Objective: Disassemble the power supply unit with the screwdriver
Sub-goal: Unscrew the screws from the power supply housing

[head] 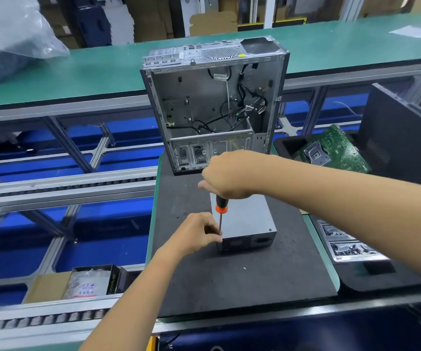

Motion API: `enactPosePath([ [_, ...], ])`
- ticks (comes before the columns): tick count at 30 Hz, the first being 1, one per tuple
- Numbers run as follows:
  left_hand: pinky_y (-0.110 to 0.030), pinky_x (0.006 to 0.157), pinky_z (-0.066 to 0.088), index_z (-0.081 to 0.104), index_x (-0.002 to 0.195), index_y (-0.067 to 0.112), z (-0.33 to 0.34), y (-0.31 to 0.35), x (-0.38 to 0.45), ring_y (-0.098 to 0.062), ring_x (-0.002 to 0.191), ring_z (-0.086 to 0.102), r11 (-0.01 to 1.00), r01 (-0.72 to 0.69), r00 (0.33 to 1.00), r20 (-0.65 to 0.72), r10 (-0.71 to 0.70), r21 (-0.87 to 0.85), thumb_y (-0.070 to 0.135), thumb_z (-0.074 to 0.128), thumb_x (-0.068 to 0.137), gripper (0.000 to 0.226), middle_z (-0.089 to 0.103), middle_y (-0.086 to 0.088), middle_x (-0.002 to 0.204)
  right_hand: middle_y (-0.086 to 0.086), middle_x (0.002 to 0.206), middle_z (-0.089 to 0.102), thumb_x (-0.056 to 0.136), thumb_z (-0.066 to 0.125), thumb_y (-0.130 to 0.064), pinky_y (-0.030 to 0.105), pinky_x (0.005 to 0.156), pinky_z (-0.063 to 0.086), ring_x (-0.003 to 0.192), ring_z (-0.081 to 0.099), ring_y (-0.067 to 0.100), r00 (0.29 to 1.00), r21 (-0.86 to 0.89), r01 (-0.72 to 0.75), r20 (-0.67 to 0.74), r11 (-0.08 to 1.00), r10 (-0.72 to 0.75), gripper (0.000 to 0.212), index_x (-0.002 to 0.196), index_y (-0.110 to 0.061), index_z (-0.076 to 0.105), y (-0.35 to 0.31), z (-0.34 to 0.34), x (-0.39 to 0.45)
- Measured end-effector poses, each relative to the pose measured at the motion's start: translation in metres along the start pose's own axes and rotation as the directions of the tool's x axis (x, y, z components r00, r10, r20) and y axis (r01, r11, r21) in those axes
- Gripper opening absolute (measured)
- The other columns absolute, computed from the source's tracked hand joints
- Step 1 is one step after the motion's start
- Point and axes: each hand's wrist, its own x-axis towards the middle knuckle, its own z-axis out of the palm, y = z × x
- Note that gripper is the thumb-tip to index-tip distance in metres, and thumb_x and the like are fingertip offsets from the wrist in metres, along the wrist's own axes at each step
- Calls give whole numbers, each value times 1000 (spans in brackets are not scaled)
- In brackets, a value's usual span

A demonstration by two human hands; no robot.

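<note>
Hands [212, 211] on screwdriver [221, 211], grey PSU [247, 219]

A dark foam mat [242, 279] covers the green workbench [316, 239] at frame centre. On it sit a grey power supply unit [247, 224], an open computer case [212, 105] behind, and small screws [184, 213].
</note>
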Motion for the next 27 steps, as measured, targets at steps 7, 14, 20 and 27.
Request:
enactPosePath([
  [7, -18, 69, 48, 70, 70, 15, -1, 0, -2, -3, 73, 63, 1000, -18, 1000, 23, 18, 11, 14, 81, 70, 11, 67, 8, 77, -1, 90, 58, 83, 61, -21, 30, 63, 45, 80, 55, 18, 990, 391, 104, 43, 914, -131, 16, 96, -15, 54, 4, -4, -6],
  [14, -20, 69, 50, 67, 66, 20, 0, 1, -4, -6, 73, 63, 1000, -22, 1000, 2, 22, -9, 11, 80, 69, 16, 66, 6, 79, -2, 88, 59, 84, 60, -12, 34, 64, 46, 81, 54, 19, 985, 422, 145, 27, 895, -172, 17, 97, -19, 53, 5, -5, -5],
  [20, -27, 72, 53, 66, 68, 19, 1, 2, -3, -9, 74, 63, 1000, 22, 1000, 2, -22, 2, 14, 80, 70, 15, 66, 6, 78, 6, 74, 55, 101, 35, -33, 32, 49, 33, 64, 51, 23, 1000, 14, 12, 7, 1000, -12, 27, 84, -15, 46, 3, 1, -3],
  [27, -16, 67, 48, 66, 65, 23, 1, 2, -3, -3, 72, 62, 1000, 8, 1000, 2, -8, 18, 15, 81, 69, 18, 65, 9, 77, -1, 83, 63, 81, 61, -22, 31, 58, 43, 76, 57, 19, 992, 478, 70, 58, 876, -112, 13, 89, -16, 52, 10, 1, -9],
])
